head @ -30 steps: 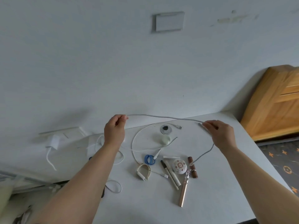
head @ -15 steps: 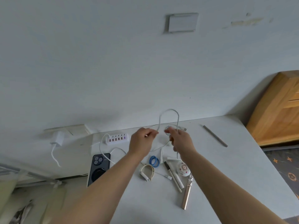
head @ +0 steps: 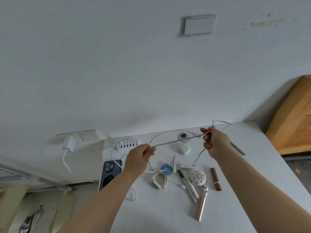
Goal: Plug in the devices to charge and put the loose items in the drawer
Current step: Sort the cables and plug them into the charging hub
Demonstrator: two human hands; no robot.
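Above the bench (head: 262,169), both hands hold the grey cable (head: 178,140) stretched between them: left hand (head: 139,157) pinching one end, right hand (head: 216,142) gripping folded loops. Its dangling tail could sweep the lipstick (head: 216,179) or compact (head: 198,177) aside.

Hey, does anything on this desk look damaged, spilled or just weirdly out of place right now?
Nothing looks damaged or spilled. The desk is just cluttered: pens, a lipstick, a round tin and a wristband lie loose at odd angles. The phone sits at the desk's left edge. Both hands, left and right, hold a grey cable stretched above the desk.
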